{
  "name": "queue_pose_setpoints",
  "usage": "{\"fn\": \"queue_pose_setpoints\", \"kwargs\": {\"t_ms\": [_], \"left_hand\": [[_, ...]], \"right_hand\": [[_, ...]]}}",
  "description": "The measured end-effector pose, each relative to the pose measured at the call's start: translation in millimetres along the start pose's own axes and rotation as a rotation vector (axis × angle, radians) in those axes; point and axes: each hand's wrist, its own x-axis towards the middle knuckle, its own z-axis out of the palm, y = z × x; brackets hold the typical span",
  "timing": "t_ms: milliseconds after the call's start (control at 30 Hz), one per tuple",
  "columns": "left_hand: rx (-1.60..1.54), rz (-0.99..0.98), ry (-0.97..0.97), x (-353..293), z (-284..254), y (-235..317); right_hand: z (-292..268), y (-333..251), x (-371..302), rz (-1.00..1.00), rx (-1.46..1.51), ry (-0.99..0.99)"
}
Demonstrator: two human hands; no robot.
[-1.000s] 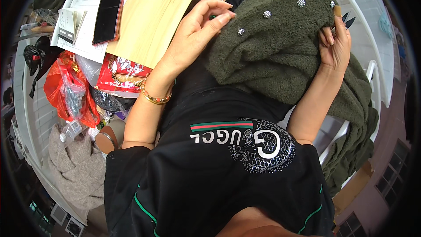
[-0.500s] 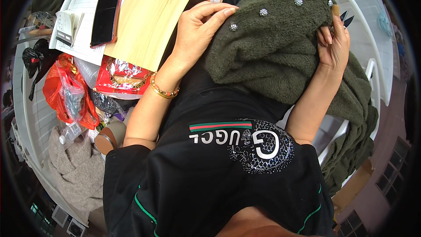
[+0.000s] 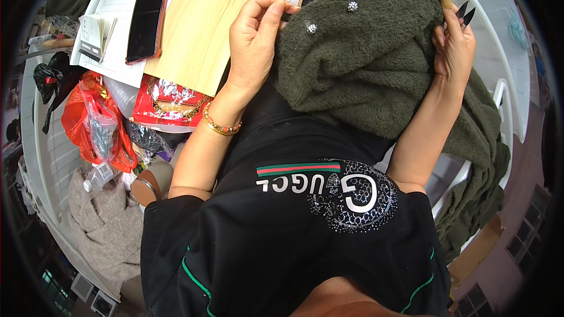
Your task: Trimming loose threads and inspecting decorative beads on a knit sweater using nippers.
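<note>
A dark green fuzzy knitted garment (image 3: 358, 53) lies bunched over my lap, with a row of sparkling round buttons (image 3: 352, 6) along its far edge. My right hand (image 3: 455, 47) is closed at the garment's right end, beside the last button. A tan cover sits on one of its fingertips. Black pointed blades of small scissors (image 3: 466, 14) stick out from behind that hand; their handles are hidden. Off the garment's left edge, my left hand (image 3: 255, 41) is raised with thumb and finger pinched together. What the pinch holds is too fine to make out.
At the left, a wooden board (image 3: 205, 17) carries a phone (image 3: 148, 20) and papers (image 3: 120, 70). Below it are a red package (image 3: 167, 103), a red plastic bag (image 3: 88, 120), a clear bottle (image 3: 97, 177) and a beige knit (image 3: 108, 229). A white rail (image 3: 499, 41) curves along the right.
My left hand has drawn back leftward, away from the garment's edge. The right hand has shifted slightly right, and the scissor blades show more. The garment's top edge sits a little higher.
</note>
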Motion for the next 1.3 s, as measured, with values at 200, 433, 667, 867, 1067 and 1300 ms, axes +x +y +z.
{"fn": "queue_pose_setpoints", "kwargs": {"t_ms": [200,433,667,867,1067,1300], "left_hand": [[0.019,0.214,0.052,2.1,6.4,14.5],[0.167,0.476,0.0,3.3,13.8,38.9],[0.136,0.533,-0.033,0.8,17.4,54.7],[0.146,0.55,-0.05,1.6,15.7,55.8],[0.205,0.543,-0.07,-0.6,13.9,58.2],[0.186,0.57,-0.066,0.3,12.8,56.7]], "right_hand": [[28.1,-13.7,-14.7,-0.37,-0.602,-0.063],[73.7,-29.7,-65.5,-0.27,-0.4,-0.837],[87.9,-22.8,-72.6,-0.424,-0.296,-0.981],[89.8,-22.2,-74.4,-0.392,-0.293,-1.015],[89.3,-21.9,-75.1,-0.399,-0.229,-1.061],[88.7,-21.5,-74.3,-0.444,-0.234,-1.055]]}}
